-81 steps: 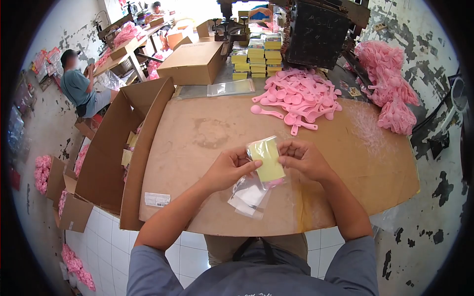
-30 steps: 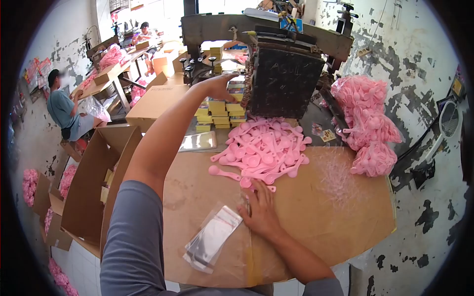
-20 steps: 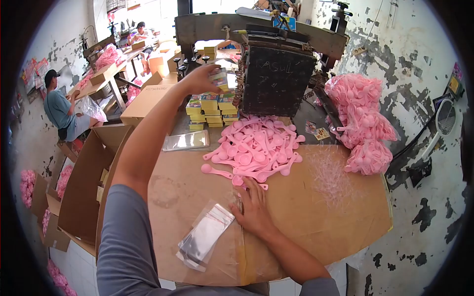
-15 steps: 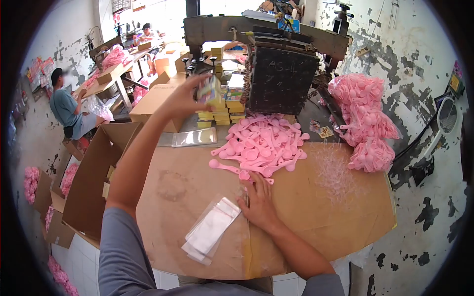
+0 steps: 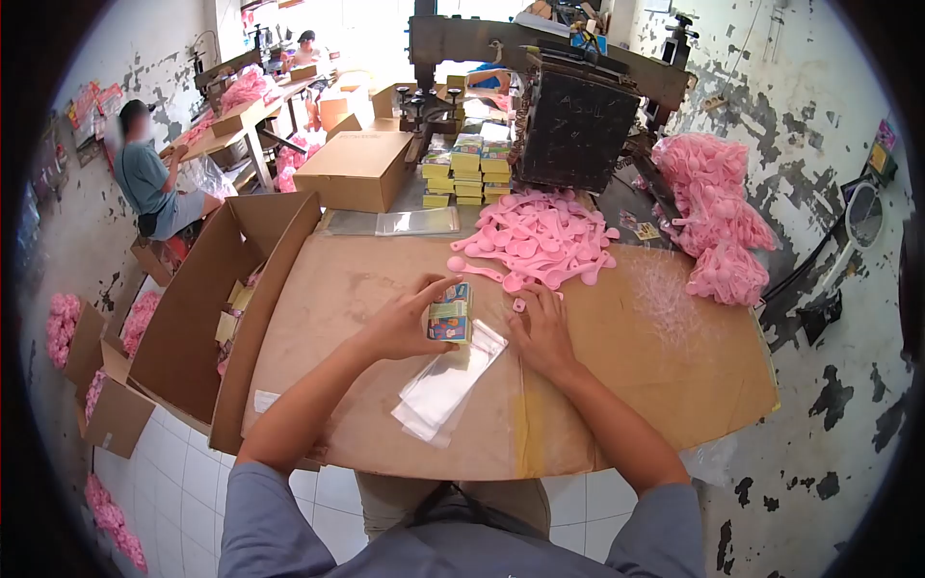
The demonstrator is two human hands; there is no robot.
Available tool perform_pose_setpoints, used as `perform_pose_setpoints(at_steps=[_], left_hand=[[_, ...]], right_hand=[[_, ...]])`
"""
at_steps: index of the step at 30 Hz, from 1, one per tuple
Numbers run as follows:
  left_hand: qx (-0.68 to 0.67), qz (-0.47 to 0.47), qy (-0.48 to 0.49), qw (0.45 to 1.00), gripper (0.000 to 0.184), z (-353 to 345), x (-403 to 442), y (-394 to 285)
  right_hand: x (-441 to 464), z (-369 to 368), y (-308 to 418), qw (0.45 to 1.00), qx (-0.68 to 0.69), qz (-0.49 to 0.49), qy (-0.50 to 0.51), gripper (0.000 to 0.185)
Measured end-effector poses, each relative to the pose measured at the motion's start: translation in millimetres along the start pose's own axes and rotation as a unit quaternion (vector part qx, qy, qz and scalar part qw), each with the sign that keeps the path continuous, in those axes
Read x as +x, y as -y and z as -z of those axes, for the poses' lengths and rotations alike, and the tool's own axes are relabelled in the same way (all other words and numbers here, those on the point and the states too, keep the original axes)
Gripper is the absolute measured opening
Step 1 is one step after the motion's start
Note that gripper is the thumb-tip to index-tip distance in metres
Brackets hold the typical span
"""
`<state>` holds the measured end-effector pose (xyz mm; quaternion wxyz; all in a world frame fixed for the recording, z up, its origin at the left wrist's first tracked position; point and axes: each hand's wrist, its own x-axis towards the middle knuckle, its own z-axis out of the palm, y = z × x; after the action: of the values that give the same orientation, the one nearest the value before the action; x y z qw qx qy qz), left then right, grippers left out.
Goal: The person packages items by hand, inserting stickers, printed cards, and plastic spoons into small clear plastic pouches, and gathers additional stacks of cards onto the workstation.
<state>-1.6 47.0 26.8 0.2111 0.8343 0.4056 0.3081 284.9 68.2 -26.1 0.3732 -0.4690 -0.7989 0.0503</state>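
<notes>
In my left hand (image 5: 409,318) is a small printed pack (image 5: 449,313), blue and orange on its face with a pale band across. Fingers and thumb grip it by its ends, just above the clear plastic sleeves (image 5: 448,380) fanned on the cardboard. My right hand (image 5: 541,337) rests at the front edge of a heap of pink measuring spoons (image 5: 540,236). Between its thumb and forefinger pokes the end of one pink spoon (image 5: 520,304); the fingers hide the rest of it.
Stacks of similar yellow-edged packs (image 5: 467,173) stand behind the heap, beside a black machine (image 5: 576,125). Bags of pink spoons (image 5: 718,222) sit on the right. Deep open carton (image 5: 260,318) at left; closed carton (image 5: 355,169) behind. A co-worker (image 5: 149,178) sits far left.
My left hand has come back from the stacks with a pack, now above the plastic sleeves. My right hand stays at the heap's front, with a spoon end now showing. The view has shifted.
</notes>
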Motion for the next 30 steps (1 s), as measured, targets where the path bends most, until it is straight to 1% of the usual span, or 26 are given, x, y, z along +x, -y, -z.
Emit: perform_pose_setpoints(at_steps=[4,5,7,10,11,14,16,19,22,25,28,30], left_hand=[[-0.006,0.013,-0.036,0.999,0.097,-13,-16,7],[-0.005,0.017,-0.045,0.999,0.096,-15,-18,9],[-0.014,-0.006,-0.066,0.998,0.096,-18,-20,11],[-0.031,-0.037,-0.090,0.995,0.095,-16,-20,9],[-0.042,-0.043,-0.102,0.993,0.095,-18,-20,6],[0.009,-0.080,-0.110,0.991,0.096,-17,-22,-2],[0.038,-0.104,-0.095,0.989,0.097,-18,-24,-6],[0.100,-0.157,-0.094,0.978,0.099,-22,-24,-10],[0.132,-0.204,-0.100,0.965,0.100,-25,-25,-20],[0.131,-0.226,-0.110,0.959,0.110,-31,-25,-18],[0.133,-0.235,-0.109,0.957,0.114,-32,-23,-13],[0.086,-0.195,-0.124,0.969,0.108,-30,-23,-21]], right_hand=[[0,-2,-1,0.999,0.004,-0.009,-0.038,0.036],[-3,-1,-1,0.999,-0.010,0.010,-0.029,0.036],[-2,0,2,0.998,-0.033,0.055,-0.012,0.036],[-2,-3,-2,0.999,-0.021,0.032,-0.031,0.035],[-2,-4,-3,0.999,-0.017,0.034,-0.018,0.035],[-2,-1,2,0.999,-0.001,0.040,0.014,0.035],[-1,1,1,0.998,0.019,0.046,0.027,0.036],[-1,9,9,0.989,0.093,0.106,0.034,0.047],[-10,15,34,0.969,0.220,0.061,0.093,0.064],[-20,-3,36,0.924,0.363,0.005,0.121,0.078],[-19,-5,36,0.869,0.475,-0.033,0.135,0.082],[-20,-8,34,0.868,0.479,-0.036,0.122,0.082]])
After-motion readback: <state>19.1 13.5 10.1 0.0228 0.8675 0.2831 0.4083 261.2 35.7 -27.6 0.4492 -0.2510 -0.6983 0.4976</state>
